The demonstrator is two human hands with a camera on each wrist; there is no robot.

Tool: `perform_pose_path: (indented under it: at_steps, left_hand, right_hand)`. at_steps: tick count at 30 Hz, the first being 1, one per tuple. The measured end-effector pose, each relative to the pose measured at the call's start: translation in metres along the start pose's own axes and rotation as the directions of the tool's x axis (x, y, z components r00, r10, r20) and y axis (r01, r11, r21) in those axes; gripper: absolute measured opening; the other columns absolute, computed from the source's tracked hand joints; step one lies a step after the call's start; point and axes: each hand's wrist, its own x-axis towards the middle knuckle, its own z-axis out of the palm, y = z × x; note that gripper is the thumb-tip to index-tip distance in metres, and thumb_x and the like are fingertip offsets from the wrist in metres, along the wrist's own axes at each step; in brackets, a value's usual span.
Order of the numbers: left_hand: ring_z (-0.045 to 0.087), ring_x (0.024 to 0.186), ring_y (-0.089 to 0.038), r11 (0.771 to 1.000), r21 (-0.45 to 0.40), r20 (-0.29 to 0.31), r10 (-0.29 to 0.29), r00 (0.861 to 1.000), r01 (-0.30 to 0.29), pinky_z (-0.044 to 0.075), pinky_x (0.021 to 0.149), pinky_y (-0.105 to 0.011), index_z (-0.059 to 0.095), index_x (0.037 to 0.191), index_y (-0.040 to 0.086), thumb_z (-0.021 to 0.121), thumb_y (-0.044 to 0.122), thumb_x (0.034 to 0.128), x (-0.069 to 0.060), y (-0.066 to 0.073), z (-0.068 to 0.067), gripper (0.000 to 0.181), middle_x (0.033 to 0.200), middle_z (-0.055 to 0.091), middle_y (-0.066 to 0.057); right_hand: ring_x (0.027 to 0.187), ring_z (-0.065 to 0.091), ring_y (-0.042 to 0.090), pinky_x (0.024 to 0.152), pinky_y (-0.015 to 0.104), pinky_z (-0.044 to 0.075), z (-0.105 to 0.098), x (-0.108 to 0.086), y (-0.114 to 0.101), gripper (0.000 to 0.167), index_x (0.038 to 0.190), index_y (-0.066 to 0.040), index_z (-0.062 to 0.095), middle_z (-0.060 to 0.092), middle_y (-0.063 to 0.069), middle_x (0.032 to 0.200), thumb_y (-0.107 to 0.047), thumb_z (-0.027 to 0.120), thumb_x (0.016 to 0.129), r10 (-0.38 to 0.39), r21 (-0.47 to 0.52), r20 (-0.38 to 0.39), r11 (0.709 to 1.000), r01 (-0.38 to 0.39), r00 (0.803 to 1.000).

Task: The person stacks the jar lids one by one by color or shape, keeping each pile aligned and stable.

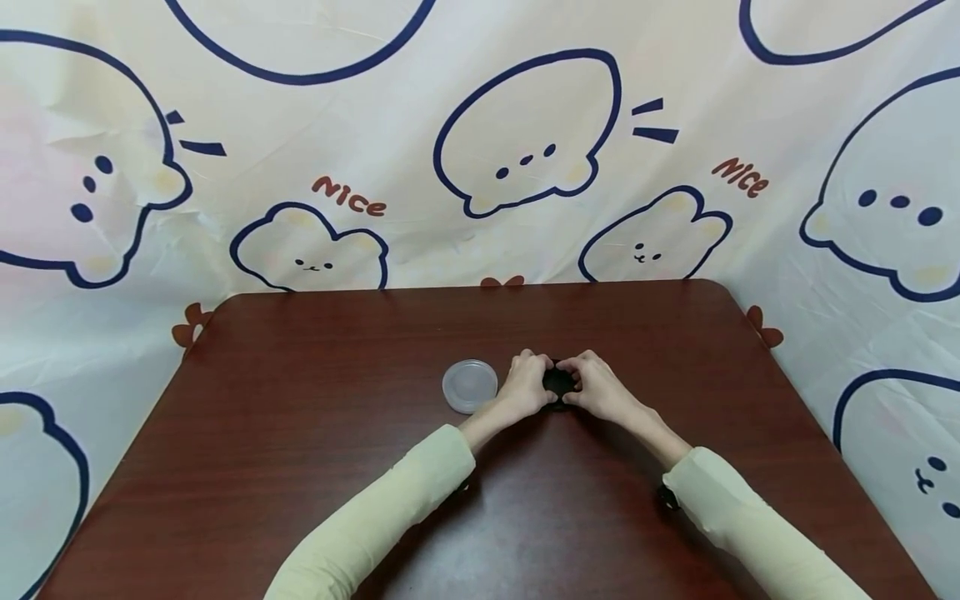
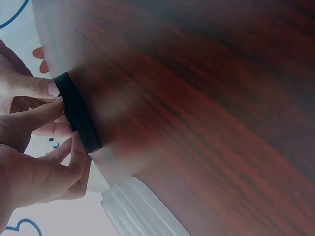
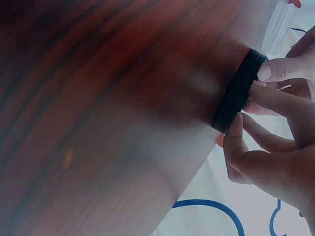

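Note:
A low, round black object with a straight side wall sits on the table; its exact kind cannot be told. My left hand holds its left side, thumb near and fingers at the far edge. On the opposite side my right hand grips the rim the same way. In the left wrist view, fingertips of both hands meet the top edge of the black object. From the right wrist view, the same black object lies flat against the wood. Just left of my left hand stands a round, translucent plastic container.
The dark reddish-brown wooden table has rounded far corners. Behind it and along both sides hangs a pale cloth printed with blue cartoon outlines. Ridges show on the side of the translucent container in the left wrist view.

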Motion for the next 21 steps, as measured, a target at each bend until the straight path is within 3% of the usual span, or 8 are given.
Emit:
perform_pose_path:
  at_steps: [6,11,16,21]
  left_hand:
    - [0.050,0.106,-0.032,1.000,0.007,-0.007,0.011,1.000,-0.011,0.043,0.091,-0.038,0.065,0.117,-0.001,0.081,0.007,0.0777,0.0012,0.0003,0.0013,0.044,0.112,0.059,-0.016]
    - [0.050,0.108,-0.033,1.000,-0.005,-0.008,0.015,1.000,-0.015,0.044,0.092,-0.038,0.063,0.120,-0.001,0.081,0.007,0.0779,0.0022,-0.0010,0.0018,0.047,0.113,0.059,-0.016]
    - [0.052,0.108,-0.031,0.998,-0.050,-0.032,0.021,0.999,-0.023,0.046,0.091,-0.038,0.062,0.122,-0.002,0.079,0.006,0.0797,0.0032,-0.0046,0.0017,0.046,0.114,0.057,-0.016]
    - [0.054,0.099,-0.024,0.993,-0.117,-0.049,0.023,0.999,-0.029,0.049,0.082,-0.034,0.061,0.122,-0.001,0.071,0.008,0.0878,0.0030,-0.0044,0.0008,0.037,0.114,0.055,-0.015]
  right_hand:
    - [0.090,0.056,0.030,0.077,0.038,0.051,-0.0002,-0.0004,0.0012,0.045,0.117,0.013,0.059,0.053,0.023,0.106,0.008,0.076,0.075,0.005,-0.030,0.000,1.000,-0.005,1.000]
    - [0.091,0.055,0.031,0.076,0.036,0.052,0.0010,-0.0007,0.0025,0.048,0.120,0.014,0.057,0.049,0.025,0.108,0.008,0.076,0.076,0.010,-0.008,0.000,1.000,-0.010,1.000]
    - [0.092,0.055,0.031,0.077,0.035,0.051,0.0003,-0.0014,0.0034,0.049,0.122,0.012,0.057,0.048,0.025,0.110,0.005,0.076,0.077,0.023,0.022,-0.004,1.000,-0.023,1.000]
    - [0.092,0.055,0.030,0.076,0.037,0.051,-0.0031,-0.0027,0.0041,0.047,0.124,0.011,0.057,0.047,0.024,0.110,0.002,0.074,0.081,0.054,0.053,-0.033,0.997,-0.053,0.998]
